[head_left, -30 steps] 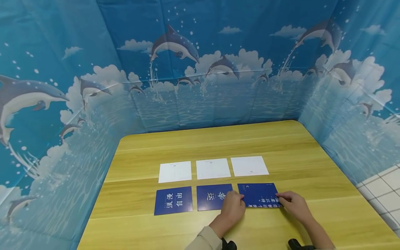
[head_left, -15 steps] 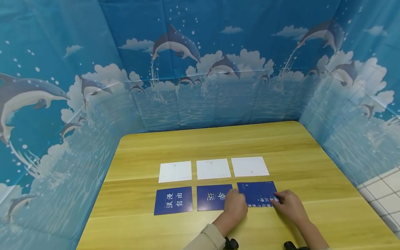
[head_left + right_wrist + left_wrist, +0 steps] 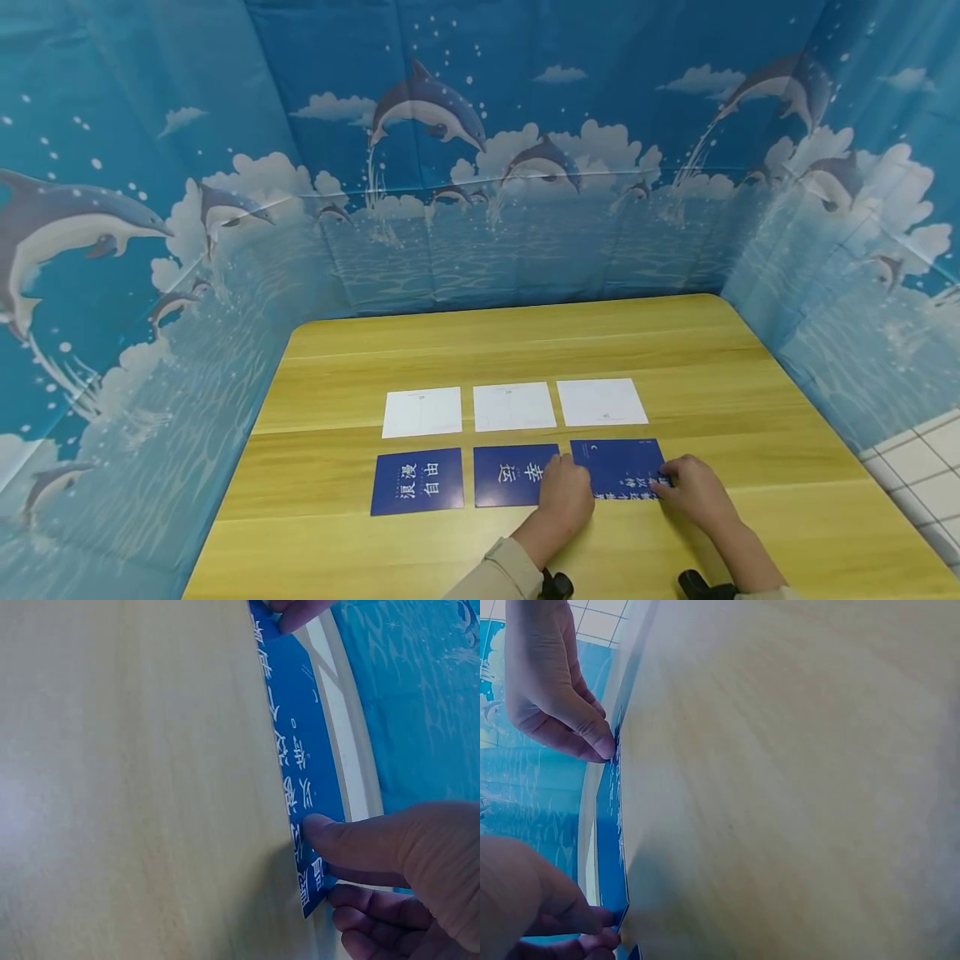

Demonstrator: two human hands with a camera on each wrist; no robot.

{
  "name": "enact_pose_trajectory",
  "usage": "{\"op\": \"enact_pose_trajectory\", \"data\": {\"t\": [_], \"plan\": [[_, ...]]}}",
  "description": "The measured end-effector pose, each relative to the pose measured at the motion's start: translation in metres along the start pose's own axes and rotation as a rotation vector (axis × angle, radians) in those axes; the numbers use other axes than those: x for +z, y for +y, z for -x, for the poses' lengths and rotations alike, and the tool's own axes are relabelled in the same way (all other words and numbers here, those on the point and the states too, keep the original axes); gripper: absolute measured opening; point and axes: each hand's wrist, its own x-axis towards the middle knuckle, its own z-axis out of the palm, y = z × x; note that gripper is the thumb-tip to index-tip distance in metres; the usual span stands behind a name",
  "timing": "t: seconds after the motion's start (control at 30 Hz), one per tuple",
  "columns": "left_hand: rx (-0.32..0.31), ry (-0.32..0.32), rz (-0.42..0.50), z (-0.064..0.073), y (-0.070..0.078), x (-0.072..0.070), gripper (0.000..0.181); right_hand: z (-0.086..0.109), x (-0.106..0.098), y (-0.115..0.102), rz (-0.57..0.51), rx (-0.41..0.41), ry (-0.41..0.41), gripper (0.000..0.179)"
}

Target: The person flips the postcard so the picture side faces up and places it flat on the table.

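A blue postcard (image 3: 618, 469) with white Chinese characters lies at the right end of the front row, near the table top. My left hand (image 3: 565, 493) pinches its left corner; in the left wrist view that corner sits between thumb and finger. On the opposite side my right hand (image 3: 699, 497) holds the card, the thumb (image 3: 330, 831) on its printed face and the fingers by its edge. Two more blue postcards lie to the left: a middle one (image 3: 504, 477), partly covered by my left hand, and a left one (image 3: 417, 482).
Behind the blue row, three white cards lie face up: left (image 3: 422, 412), middle (image 3: 514, 407) and right (image 3: 602, 402). All rest on a yellow wood-grain table (image 3: 315, 500). A dolphin-print curtain (image 3: 480, 242) encloses its back and sides.
My right hand has shifted slightly left along the right blue postcard, covering more of its corner. My left hand has shifted slightly right. The other cards stay put.
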Motion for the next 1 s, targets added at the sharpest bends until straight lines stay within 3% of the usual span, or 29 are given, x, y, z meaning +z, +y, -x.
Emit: {"op": "enact_pose_trajectory", "data": {"t": [0.47, 1.0], "plan": [[0.045, 0.064, 0.012, 0.0022, -0.0041, 0.0036, 0.021, -0.0017, 0.0007, 0.0005, -0.008, 0.048, -0.033, 0.031], [0.048, 0.049, 0.029, 0.0012, -0.0051, 0.0036, 0.014, -0.0017, 0.0011, 0.0001, -0.041, 0.074, -0.037, 0.028]]}}
